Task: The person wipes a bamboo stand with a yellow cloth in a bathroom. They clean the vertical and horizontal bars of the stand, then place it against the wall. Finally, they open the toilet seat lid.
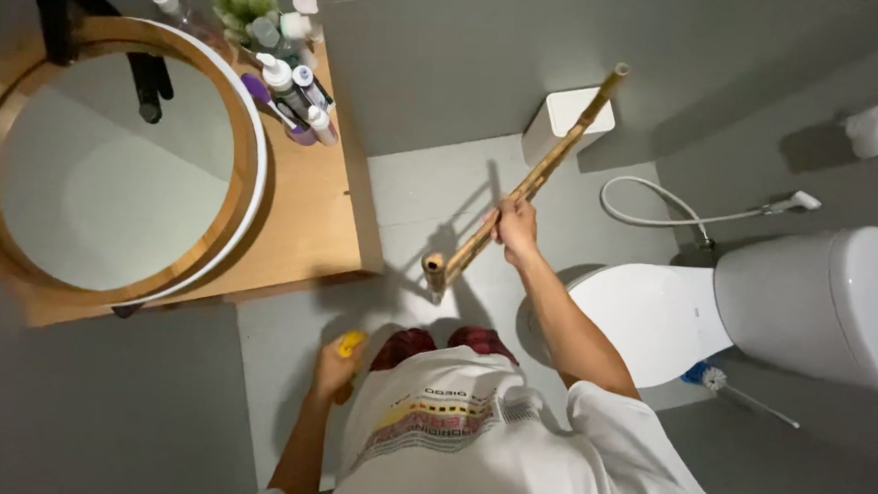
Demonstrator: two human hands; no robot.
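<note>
left hand (335, 370) grips yellow object (351, 344); right hand (516, 229) grips bamboo pole (522, 186) between counter (305, 225), toilet (656, 314).

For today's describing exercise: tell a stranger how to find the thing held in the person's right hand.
Start at the white toilet on the right, then look left to the floor strip between it and the wooden counter. There the right hand grips a long bamboo pole, slanting up toward the white bin. It is the only long, jointed, tan stick; the toilet brush nearby is short and blue.
</note>
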